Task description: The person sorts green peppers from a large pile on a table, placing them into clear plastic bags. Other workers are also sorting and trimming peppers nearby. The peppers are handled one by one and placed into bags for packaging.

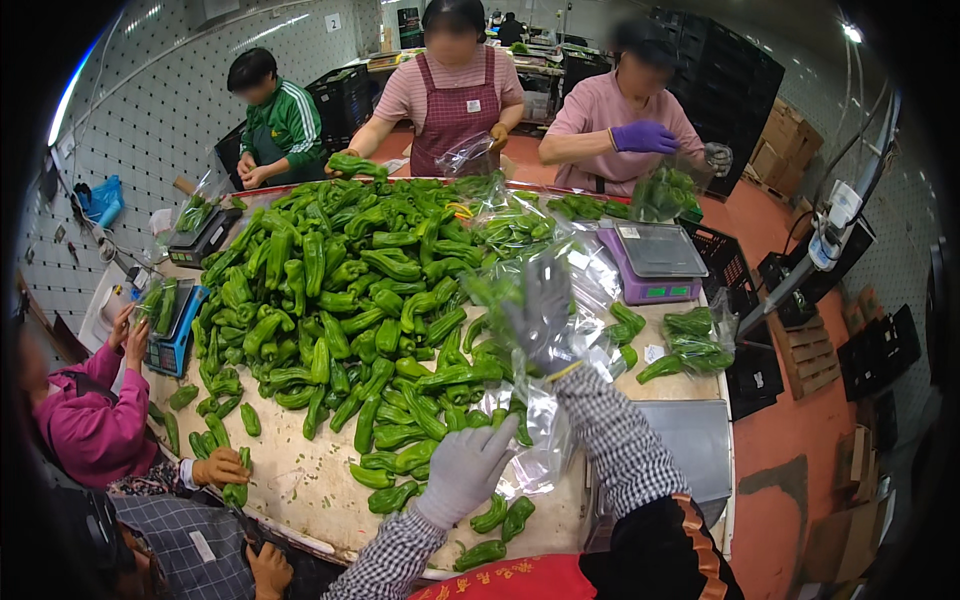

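Note:
Green peppers (pixel 375 285) lie in a large heap on the pale table (pixel 292 472). My left hand (pixel 466 465), in a light grey glove, is over the near edge of the heap, thumb and forefinger apart; whether it grips a pepper is unclear. Loose peppers (pixel 484 553) lie just below it. My right hand (pixel 541 311), in a darker grey glove, is blurred and raised over clear plastic bags (pixel 540 442); what it holds, if anything, cannot be told. A filled bag of peppers (pixel 694 341) lies at the right.
A purple scale (pixel 660 262) stands at the back right, a blue scale (pixel 176 326) at the left. A grey metal tray (pixel 679 450) is by my right forearm. Co-workers stand across the table; others are at the left, one gloved hand (pixel 221 468) holding a pepper. A metal pole (pixel 795 277) rises at the right.

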The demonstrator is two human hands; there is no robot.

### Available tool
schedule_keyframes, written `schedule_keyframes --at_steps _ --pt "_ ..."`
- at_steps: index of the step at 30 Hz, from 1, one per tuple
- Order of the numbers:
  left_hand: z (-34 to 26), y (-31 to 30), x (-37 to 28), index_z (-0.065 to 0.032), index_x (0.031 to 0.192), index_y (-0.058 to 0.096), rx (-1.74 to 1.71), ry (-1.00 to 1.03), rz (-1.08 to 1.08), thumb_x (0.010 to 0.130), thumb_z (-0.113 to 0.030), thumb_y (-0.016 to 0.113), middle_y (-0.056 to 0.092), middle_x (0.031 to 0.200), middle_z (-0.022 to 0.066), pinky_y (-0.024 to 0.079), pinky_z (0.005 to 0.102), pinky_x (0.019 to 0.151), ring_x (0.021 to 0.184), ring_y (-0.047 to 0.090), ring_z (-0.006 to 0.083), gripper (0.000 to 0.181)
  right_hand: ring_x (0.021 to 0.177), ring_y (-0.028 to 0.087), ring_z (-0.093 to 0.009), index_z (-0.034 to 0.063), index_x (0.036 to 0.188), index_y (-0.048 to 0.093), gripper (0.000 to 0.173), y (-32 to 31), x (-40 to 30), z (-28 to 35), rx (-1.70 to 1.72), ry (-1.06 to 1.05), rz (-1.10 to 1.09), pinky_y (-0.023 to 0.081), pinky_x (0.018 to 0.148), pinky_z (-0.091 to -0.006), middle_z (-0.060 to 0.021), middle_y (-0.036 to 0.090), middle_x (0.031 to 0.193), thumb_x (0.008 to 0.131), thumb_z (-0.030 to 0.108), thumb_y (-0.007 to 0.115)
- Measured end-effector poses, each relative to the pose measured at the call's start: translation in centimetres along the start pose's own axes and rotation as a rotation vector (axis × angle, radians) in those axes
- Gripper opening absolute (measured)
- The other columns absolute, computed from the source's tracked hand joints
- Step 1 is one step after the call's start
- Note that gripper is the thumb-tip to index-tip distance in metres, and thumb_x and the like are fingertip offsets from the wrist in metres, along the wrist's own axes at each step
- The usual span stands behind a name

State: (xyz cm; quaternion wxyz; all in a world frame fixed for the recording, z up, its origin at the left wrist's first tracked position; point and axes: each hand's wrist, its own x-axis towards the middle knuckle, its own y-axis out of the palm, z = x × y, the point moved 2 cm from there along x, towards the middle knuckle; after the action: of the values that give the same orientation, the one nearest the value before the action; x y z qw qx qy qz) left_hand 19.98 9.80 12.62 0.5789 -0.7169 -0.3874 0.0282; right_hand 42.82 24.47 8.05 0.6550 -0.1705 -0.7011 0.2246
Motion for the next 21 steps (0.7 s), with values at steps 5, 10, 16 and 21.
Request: schedule_keyframes --at_steps 5,10,16,21 --pt "2.1 3.3 -5.1 -0.0092 0.140 0.054 -0.051 -0.172 0.199 0.094 -0.026 0.066 0.062 0.085 0.0086 0.048 0.0400 0.067 0.078 0.062 0.0277 0.051 0.152 0.016 -0.045 0.0051 0.160 0.023 0.087 6.4 -1.9 -10.9 -0.070 0.408 0.322 0.013 0.125 -0.0500 -0.0268 0.018 0.165 0.095 0.053 0.056" --pt "2.8 5.2 -9.9 -0.0106 0.130 0.063 -0.122 -0.348 0.174 0.093 -0.027 0.068 0.065 0.085 0.0098 0.051 0.0425 0.067 0.077 0.064 0.0306 0.041 0.146 0.031 -0.044 0.0041 0.154 0.035 0.080 8.1 -4.4 -12.4 -0.201 0.454 0.523 0.023 0.122 -0.0490 -0.0281 0.033 0.157 0.091 0.042 0.066" --pt "2.0 5.8 -11.2 -0.0099 0.128 0.063 -0.211 -0.276 0.085 0.094 -0.026 0.067 0.065 0.084 0.0102 0.050 0.0428 0.066 0.076 0.064 0.0311 0.037 0.130 0.050 -0.043 0.0023 0.133 0.056 0.058 4.9 -5.6 -11.4 0.155 0.538 0.646 0.041 0.111 -0.0461 -0.0262 0.051 0.144 0.088 0.033 0.072" --pt "1.9 5.3 -12.1 -0.0111 0.126 0.064 -0.199 -0.320 0.120 0.091 -0.018 0.070 0.068 0.090 0.0102 0.051 0.0406 0.065 0.079 0.066 0.0298 0.036 0.116 0.060 -0.038 0.0021 0.118 0.065 0.042 1.4 -8.2 -8.8 0.301 0.489 0.601 0.048 0.099 -0.0438 -0.0195 0.062 0.125 0.086 0.028 0.076"
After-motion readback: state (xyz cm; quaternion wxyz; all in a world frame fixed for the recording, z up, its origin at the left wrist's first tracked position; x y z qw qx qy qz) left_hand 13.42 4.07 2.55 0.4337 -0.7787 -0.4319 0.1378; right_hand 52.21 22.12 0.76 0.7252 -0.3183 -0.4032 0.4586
